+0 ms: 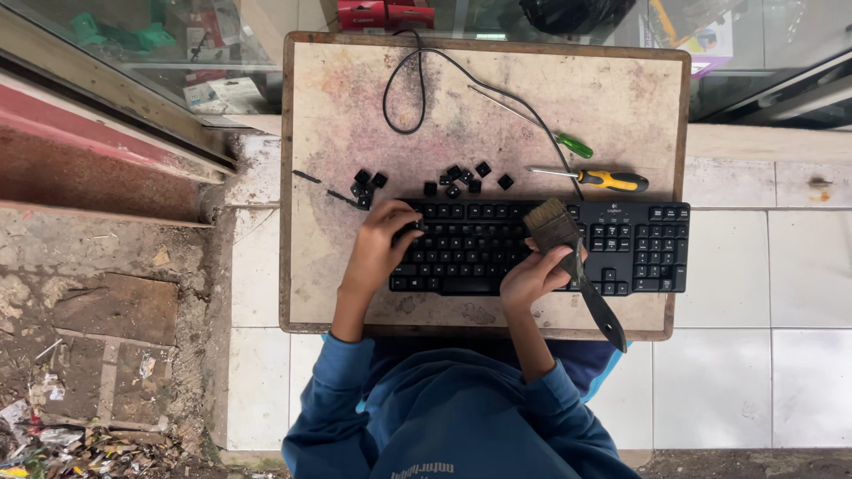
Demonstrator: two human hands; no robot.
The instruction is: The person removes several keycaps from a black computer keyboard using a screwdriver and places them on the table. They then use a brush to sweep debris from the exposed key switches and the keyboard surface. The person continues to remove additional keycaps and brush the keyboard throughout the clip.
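A black keyboard [639, 244] lies across a worn wooden board [497, 98]. My left hand [383, 238] rests on the keyboard's left end, fingers curled over its top-left keys. My right hand [532, 277] grips a flat paintbrush [568, 253] by its black handle, the pale bristles over the keyboard's middle rows. Several loose black keycaps [461, 177] lie on the board just behind the keyboard.
A yellow-handled screwdriver [603, 180] and a green-handled screwdriver [568, 142] lie behind the keyboard's right part. The keyboard's black cable [417, 84] loops over the board's far side. Glass display cases stand beyond. White tiles flank the board; rubble lies at left.
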